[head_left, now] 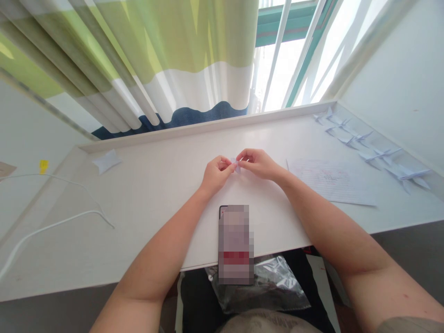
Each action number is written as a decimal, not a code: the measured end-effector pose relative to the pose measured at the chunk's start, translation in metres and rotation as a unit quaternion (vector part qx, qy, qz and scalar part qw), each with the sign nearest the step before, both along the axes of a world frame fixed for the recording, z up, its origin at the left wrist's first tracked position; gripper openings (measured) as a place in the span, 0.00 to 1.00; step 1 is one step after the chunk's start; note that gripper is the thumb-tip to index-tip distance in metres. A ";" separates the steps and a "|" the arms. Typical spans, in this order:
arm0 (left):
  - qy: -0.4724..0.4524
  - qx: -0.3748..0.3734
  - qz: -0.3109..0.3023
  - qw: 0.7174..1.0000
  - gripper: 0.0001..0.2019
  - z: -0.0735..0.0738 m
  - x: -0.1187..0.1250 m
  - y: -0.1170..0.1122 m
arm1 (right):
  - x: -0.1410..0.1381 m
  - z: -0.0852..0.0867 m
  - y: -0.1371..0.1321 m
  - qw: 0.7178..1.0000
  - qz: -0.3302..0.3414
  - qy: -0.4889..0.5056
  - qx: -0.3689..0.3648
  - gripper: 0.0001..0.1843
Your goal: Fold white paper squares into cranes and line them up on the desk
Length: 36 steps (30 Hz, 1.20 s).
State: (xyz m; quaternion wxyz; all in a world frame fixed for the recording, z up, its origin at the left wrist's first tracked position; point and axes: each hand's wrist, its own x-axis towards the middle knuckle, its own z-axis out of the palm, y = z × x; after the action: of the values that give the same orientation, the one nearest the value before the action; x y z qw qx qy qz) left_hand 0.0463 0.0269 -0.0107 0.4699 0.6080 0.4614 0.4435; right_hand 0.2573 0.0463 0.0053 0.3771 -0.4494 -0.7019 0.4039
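My left hand (215,175) and my right hand (258,163) meet over the middle of the white desk (145,194). Both pinch a small folded piece of pale paper (236,164) between their fingertips, just above the desk top. A phone (236,243) lies at the desk's front edge, close below my hands and between my forearms. A sheet of lined paper (329,181) lies flat to the right of my right hand.
Several folded paper cranes (378,155) stand in a row along the right wall. One folded paper piece (107,161) lies at the far left. A white cable (55,224) curls over the left side. A striped curtain (156,69) hangs behind the desk.
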 end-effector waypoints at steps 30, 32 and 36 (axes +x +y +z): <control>-0.046 -0.023 -0.031 0.998 0.11 0.000 -0.009 0.009 | -0.006 -0.007 0.000 0.993 0.002 0.105 -0.057 0.16; -0.031 -0.018 -0.032 0.999 0.10 0.000 -0.009 0.009 | -0.005 -0.008 0.001 0.993 0.004 0.104 -0.061 0.15; 0.075 0.021 -0.002 0.997 0.06 0.000 -0.007 0.006 | -0.005 -0.011 0.003 0.998 -0.012 0.041 -0.041 0.07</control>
State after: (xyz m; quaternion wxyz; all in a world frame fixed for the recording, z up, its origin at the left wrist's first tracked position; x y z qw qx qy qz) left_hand 0.0391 0.0325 -0.0111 0.4221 0.6502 0.4847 0.4052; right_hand 0.2526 0.0490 -0.0058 0.3920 -0.4553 -0.6635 0.4459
